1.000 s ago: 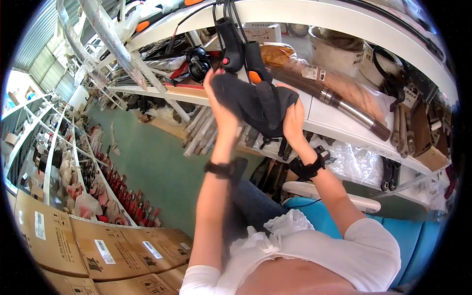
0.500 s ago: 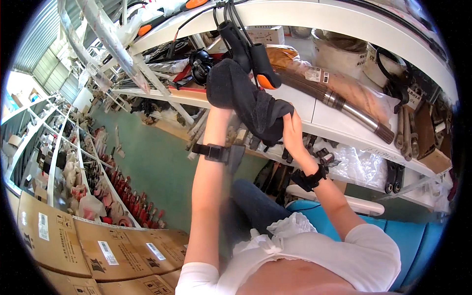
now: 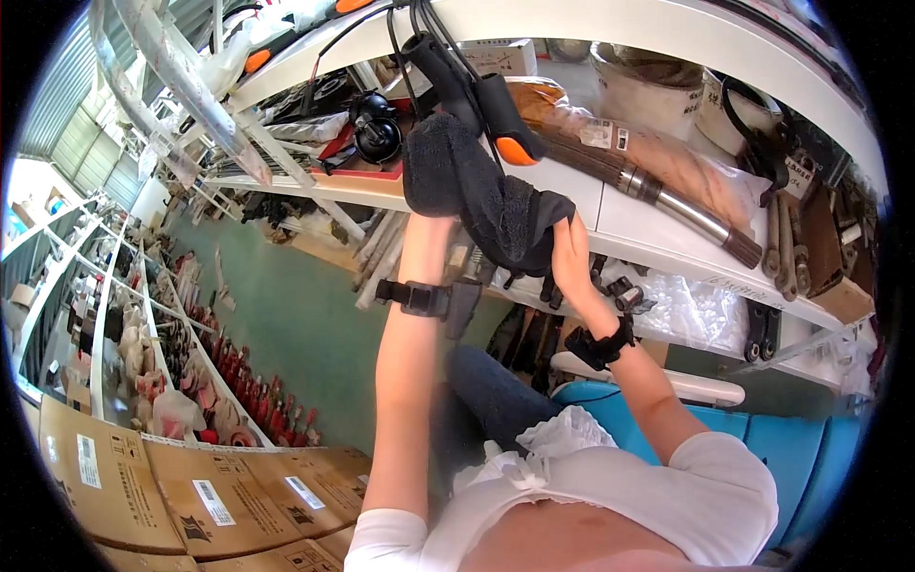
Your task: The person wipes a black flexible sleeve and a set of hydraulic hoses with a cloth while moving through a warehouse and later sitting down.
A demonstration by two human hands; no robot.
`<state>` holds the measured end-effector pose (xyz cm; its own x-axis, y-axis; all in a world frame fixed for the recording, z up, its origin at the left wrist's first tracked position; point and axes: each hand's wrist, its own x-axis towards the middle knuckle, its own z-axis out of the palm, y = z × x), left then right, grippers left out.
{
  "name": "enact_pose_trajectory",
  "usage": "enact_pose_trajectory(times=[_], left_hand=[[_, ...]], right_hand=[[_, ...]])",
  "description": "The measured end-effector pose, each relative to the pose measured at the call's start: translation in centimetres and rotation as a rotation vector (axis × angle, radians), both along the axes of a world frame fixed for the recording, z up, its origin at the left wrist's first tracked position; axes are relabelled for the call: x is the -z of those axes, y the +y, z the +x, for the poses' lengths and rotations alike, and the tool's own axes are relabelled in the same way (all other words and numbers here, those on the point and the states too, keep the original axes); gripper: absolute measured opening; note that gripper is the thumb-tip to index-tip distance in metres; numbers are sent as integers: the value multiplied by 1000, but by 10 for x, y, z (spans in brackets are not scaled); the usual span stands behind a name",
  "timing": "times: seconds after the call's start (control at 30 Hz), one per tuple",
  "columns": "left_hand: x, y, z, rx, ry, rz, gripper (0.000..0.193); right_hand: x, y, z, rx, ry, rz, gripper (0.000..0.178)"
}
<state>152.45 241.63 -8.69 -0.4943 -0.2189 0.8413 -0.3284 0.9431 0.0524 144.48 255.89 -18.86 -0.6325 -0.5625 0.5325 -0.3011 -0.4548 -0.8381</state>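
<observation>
A black, fuzzy piece of cloth (image 3: 505, 214), sock-like or cap-like in shape, hangs raised in front of the shelf. My left hand (image 3: 431, 225) goes up inside its left end, so only the wrist shows and the fingers are hidden. On the other side, my right hand (image 3: 570, 255) holds the cloth's right end, fingers straight and pressed together on it. Right behind the cloth hang two black handle-shaped parts on cables; the nearer handle (image 3: 505, 119) has an orange end.
A white shelf (image 3: 648, 224) carries a splined metal shaft (image 3: 681, 203), wrapped parts, white buckets (image 3: 648, 86) and black headphone-like cups (image 3: 375, 133). Cardboard boxes (image 3: 210, 477) stand at lower left. A blue seat (image 3: 667, 434) is at my right. Racks with red parts (image 3: 253, 391) line the left.
Both hands and the cloth stay almost in place. The shelf and its contents have shifted slightly left in view.
</observation>
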Motion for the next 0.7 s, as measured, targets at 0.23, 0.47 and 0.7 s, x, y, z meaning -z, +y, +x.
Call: enact_pose_trajectory(times=[0.23, 0.47, 0.7], left_hand=[[12, -10, -5, 52, 163, 42, 10], [36, 33, 15, 400, 217, 811, 36], [148, 2, 57, 752, 728, 1311, 45]], right_hand=[[6, 1, -1, 4, -10, 27, 24], [23, 10, -4, 42, 13, 81, 29], [39, 17, -6, -55, 74, 197, 30]])
